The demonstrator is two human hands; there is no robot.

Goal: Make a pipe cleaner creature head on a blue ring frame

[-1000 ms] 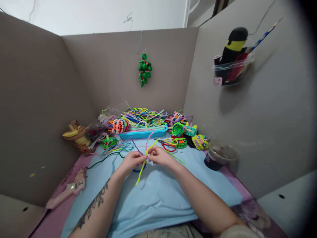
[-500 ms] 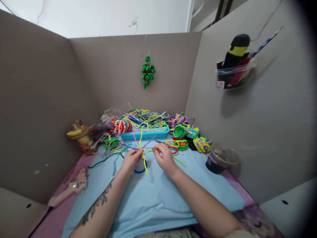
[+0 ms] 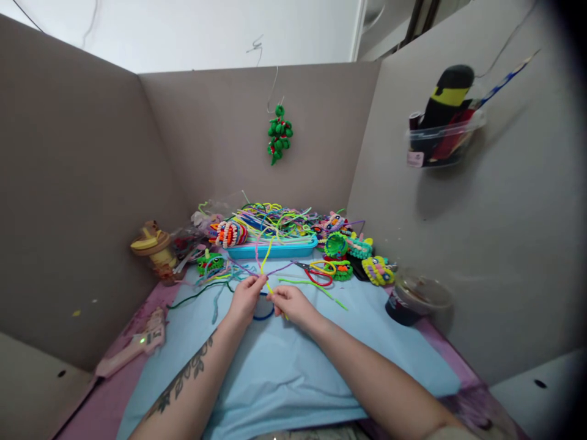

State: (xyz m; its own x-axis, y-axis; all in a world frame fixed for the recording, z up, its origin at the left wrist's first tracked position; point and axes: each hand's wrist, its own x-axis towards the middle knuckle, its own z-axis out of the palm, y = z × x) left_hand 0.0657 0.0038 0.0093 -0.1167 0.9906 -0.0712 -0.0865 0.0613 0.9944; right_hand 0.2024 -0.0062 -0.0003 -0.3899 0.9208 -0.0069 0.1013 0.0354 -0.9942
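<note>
My left hand [image 3: 248, 296] pinches a small bundle of pipe cleaners where they cross. A yellow pipe cleaner [image 3: 266, 255], a pink one [image 3: 257, 249] and a purple one [image 3: 280, 269] fan out from its fingertips. Close beside it, my right hand [image 3: 290, 302] is closed on the lower part of the yellow pipe cleaner, whose end shows just below the fingers. A dark blue ring [image 3: 263, 317] hangs or lies under the hands; I cannot tell which. Beyond my right hand, scissors [image 3: 318, 273] with red and yellow handles and green pipe cleaners [image 3: 316, 285] rest on the blue cloth [image 3: 293, 366].
A blue tray [image 3: 275, 251] heaped with pipe cleaners stands at the back. Several colourful pipe-cleaner figures [image 3: 378, 270] sit around it. A pink glue gun [image 3: 137, 345] and a tan cup [image 3: 160, 253] are left; a lidded dark tub [image 3: 406, 299] is right. Grey panels [image 3: 257, 134] enclose the table.
My right hand has moved left and down and now grips the yellow pipe cleaner's lower end. The scissors and green pipe cleaners behind it show more fully. The view has shifted slightly.
</note>
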